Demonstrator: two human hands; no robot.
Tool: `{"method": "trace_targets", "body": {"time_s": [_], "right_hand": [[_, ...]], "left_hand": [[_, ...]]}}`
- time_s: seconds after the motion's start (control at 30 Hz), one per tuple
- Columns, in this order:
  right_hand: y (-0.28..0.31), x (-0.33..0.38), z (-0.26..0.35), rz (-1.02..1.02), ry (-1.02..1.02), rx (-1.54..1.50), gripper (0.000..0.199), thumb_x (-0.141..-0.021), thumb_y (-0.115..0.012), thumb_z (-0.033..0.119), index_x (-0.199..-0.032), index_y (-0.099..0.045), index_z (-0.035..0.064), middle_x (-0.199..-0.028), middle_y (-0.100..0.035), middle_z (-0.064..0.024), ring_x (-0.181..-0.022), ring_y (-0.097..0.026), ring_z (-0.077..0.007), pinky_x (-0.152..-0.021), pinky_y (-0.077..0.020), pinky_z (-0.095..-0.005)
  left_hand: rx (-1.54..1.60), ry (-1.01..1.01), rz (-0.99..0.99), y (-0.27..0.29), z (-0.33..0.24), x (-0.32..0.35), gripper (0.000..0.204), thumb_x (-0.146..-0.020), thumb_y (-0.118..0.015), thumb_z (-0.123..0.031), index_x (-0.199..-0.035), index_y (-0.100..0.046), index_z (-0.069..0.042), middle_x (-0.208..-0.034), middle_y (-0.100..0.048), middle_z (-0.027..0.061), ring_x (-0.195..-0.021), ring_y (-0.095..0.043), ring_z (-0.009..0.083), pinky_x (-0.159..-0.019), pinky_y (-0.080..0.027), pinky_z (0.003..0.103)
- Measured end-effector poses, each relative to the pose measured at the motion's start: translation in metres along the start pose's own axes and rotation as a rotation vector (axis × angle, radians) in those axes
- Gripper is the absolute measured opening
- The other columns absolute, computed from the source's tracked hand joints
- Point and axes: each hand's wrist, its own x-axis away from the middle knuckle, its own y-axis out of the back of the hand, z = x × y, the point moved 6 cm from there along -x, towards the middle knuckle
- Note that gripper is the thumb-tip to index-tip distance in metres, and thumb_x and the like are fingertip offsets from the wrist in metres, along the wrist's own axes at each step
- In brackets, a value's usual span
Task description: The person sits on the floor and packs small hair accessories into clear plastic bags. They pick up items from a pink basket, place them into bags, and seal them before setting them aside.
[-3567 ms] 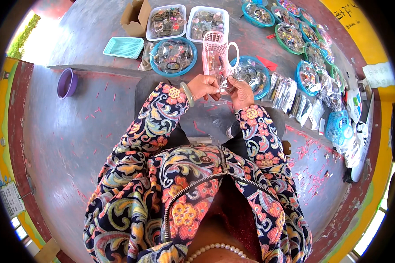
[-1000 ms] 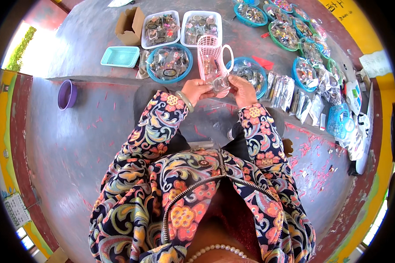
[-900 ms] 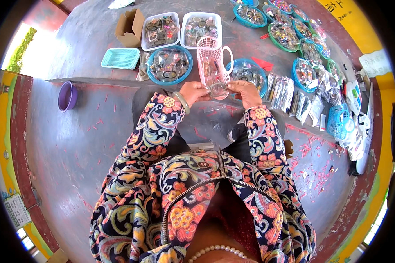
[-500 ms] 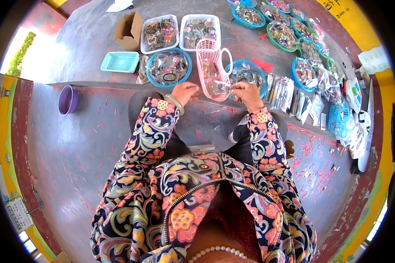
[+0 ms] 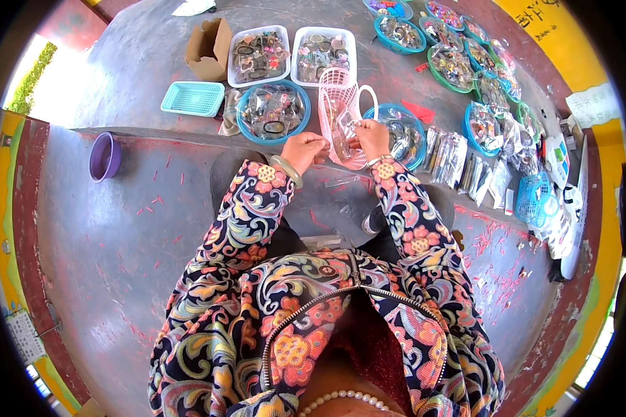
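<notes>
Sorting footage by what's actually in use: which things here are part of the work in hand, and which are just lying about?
In hand:
left hand and right hand, both on a small clear packet
pink basket, right behind the packet

Lying about:
purple cup
cardboard box
turquoise tray
two white trays
blue bowl

a grey concrete floor (image 5: 139, 229) with flecks of red paint steps up to a higher level. on the upper level lie a cardboard box (image 5: 209, 48), two white trays (image 5: 260, 55), a turquoise tray (image 5: 193, 99), round blue baskets (image 5: 273, 110) of small trinkets, a pink basket (image 5: 338, 111) and clear packets (image 5: 459, 163). a purple bowl (image 5: 104, 156) sits on the lower level.
</notes>
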Motion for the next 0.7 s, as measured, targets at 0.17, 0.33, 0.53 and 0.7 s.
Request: {"method": "trace_targets", "body": {"time_s": [0.17, 0.33, 0.53, 0.7], "right_hand": [[-0.036, -0.004, -0.011, 0.183, 0.628, 1.224, 0.016, -0.065, -0.059, 0.021, -0.065, -0.062, 0.0053, -0.063, -0.059, -0.0093, -0.063, -0.060, -0.0254, -0.052, -0.0469, -0.0366], [-0.028, -0.001, -0.060, 0.255, -0.312, -0.292, 0.015, -0.069, -0.054, 0.016, -0.076, -0.059, 0.0041, -0.072, -0.060, -0.0104, -0.062, -0.059, -0.0230, -0.049, -0.0450, -0.0328], [0.043, -0.011, 0.040, 0.210, -0.062, -0.178, 0.020, -0.076, -0.050, 0.011, -0.090, -0.057, -0.0013, -0.076, -0.060, -0.0081, -0.063, -0.060, -0.0168, -0.048, -0.0452, -0.0235], [0.159, -0.044, -0.007, -0.029, -0.117, -0.197, 0.023, -0.077, -0.049, 0.010, -0.096, -0.055, -0.0012, -0.080, -0.060, -0.0089, -0.069, -0.059, -0.0149, -0.054, -0.0450, -0.0223]], "left_hand": [[0.002, -0.005, 0.003, -0.002, 0.001, -0.003, 0.017, -0.082, -0.053, -0.016, -0.092, -0.057, -0.002, -0.085, -0.060, 0.0062, -0.074, -0.057, 0.0123, -0.060, -0.045, 0.023], [0.009, -0.011, 0.009, -0.002, 0.000, -0.001, 0.018, -0.083, -0.052, -0.015, -0.094, -0.056, -0.001, -0.086, -0.060, 0.0069, -0.074, -0.058, 0.0125, -0.060, -0.045, 0.023], [0.021, -0.005, -0.018, 0.006, 0.000, 0.001, 0.018, -0.084, -0.050, -0.014, -0.094, -0.056, -0.001, -0.087, -0.060, 0.0072, -0.074, -0.058, 0.0130, -0.061, -0.046, 0.023], [0.012, 0.021, 0.019, -0.001, 0.006, -0.003, 0.018, -0.083, -0.051, -0.014, -0.094, -0.056, -0.001, -0.087, -0.060, 0.0068, -0.075, -0.058, 0.0132, -0.061, -0.047, 0.023]]}}
